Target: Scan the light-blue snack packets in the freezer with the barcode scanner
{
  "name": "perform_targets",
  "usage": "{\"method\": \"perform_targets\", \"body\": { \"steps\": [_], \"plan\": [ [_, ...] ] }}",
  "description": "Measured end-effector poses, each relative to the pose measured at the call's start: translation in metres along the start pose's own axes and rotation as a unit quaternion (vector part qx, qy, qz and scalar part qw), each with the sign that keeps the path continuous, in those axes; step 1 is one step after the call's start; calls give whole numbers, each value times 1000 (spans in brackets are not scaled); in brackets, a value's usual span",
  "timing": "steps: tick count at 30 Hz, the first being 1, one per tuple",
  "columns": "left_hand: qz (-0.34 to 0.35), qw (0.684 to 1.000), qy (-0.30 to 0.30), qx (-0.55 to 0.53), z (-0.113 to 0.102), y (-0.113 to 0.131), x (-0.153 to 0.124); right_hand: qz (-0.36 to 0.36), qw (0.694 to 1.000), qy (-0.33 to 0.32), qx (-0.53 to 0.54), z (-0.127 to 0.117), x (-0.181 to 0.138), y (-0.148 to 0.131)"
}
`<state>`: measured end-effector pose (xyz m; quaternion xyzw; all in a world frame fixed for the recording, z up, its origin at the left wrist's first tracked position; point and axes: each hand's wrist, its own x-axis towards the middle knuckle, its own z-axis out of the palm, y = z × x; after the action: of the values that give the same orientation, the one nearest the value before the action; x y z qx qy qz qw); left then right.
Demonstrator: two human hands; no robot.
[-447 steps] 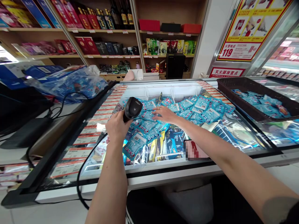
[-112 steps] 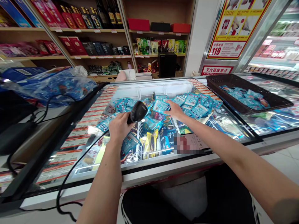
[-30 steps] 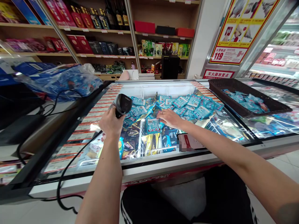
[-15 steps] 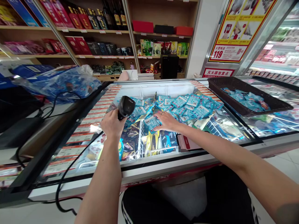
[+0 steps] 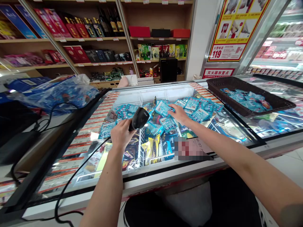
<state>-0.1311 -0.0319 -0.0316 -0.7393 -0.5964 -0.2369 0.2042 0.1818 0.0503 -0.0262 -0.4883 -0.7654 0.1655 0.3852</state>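
My left hand (image 5: 121,134) grips a black corded barcode scanner (image 5: 139,118), its head aimed at several small blue packets (image 5: 165,121) spread on the glass lid of a chest freezer (image 5: 165,170). My right hand (image 5: 179,114) reaches over the pile with its fingers on one blue packet (image 5: 163,107). More blue packets (image 5: 201,110) lie heaped to the right of that hand. Ice-cream wrappers show through the glass below.
A dark basket (image 5: 248,96) with more blue packets sits on the freezer at the right. A clear bag of blue packs (image 5: 59,93) lies at the left beside black cables (image 5: 47,116). Shelves of boxes stand behind. A paper slip (image 5: 199,146) lies near the front edge.
My right hand has moved from the packet near the middle up and right to another packet in the pile. The scanner has shifted right and now points at the centre packets.
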Motion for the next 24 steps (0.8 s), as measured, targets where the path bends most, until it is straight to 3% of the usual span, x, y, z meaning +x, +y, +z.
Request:
{"method": "perform_targets", "body": {
  "steps": [3, 6, 11, 18, 24],
  "plan": [
    [64, 998, -8, -7, -3, 15, 4, -4, 997, 26, 77, -14, 3, 27],
    [93, 995, -26, 4, -3, 26, 9, 17, 988, -11, 153, -22, 3, 46],
    [130, 990, -51, 26, -5, 41, 18, 28, 970, -33, 239, -20, 3, 56],
    [169, 980, -95, 39, -13, 58, 44, 19, 978, -15, 206, -17, 3, 57],
    [156, 983, -92, 39, -2, 60, 57, -2, 993, 27, 113, -19, -1, 53]
  ]
}}
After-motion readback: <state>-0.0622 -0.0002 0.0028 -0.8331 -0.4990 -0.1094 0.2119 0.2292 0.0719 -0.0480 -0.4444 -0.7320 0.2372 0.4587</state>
